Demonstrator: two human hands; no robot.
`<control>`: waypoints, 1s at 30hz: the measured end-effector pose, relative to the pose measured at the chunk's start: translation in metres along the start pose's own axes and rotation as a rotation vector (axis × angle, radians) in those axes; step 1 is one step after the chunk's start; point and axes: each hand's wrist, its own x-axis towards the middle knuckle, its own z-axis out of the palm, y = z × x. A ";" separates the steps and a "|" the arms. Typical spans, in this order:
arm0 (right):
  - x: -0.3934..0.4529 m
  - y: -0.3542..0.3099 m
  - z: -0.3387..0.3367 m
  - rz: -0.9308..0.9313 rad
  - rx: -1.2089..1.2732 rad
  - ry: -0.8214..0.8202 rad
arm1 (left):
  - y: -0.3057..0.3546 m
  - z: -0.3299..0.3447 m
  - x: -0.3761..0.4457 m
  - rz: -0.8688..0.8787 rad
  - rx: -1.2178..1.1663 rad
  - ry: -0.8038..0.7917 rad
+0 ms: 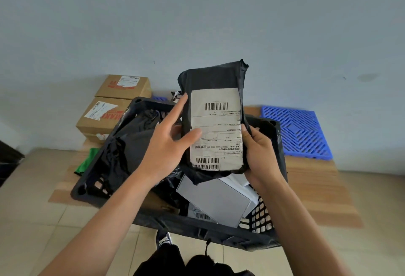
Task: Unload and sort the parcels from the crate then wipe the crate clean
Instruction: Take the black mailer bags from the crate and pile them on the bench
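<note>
Black parcel [215, 120] gripped by the right hand [260, 155] above the crate [197, 225]; left hand [168, 144] seemingly relaxed, fingers straight.

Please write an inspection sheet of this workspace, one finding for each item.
Surface: tiled floor with flat cardboard sheets under the crate.
Job's things: black plastic crate holds black bags and a grey box; black parcel bag with white label is lifted above it.
Clutter: green cloth left of the crate.
Hands: right hand grips the parcel's edge; left hand touches it, fingers straight.
Cables: nothing seen.
Surroundings: two cardboard boxes and a blue plastic grid mat by the wall.
</note>
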 end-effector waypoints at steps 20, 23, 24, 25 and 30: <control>-0.010 -0.024 -0.038 -0.274 -0.256 0.111 | 0.006 -0.003 -0.010 -0.023 0.097 -0.116; -0.010 -0.035 -0.041 -0.308 -0.372 0.101 | 0.009 -0.008 -0.010 -0.030 0.140 -0.197; -0.010 -0.038 -0.042 -0.320 -0.431 0.078 | 0.010 -0.009 -0.010 -0.031 0.154 -0.217; -0.012 -0.041 -0.042 -0.320 -0.476 0.046 | 0.011 -0.009 -0.010 -0.028 0.167 -0.233; -0.012 -0.047 -0.047 -0.285 -0.540 0.007 | 0.012 -0.013 -0.007 0.007 0.152 -0.216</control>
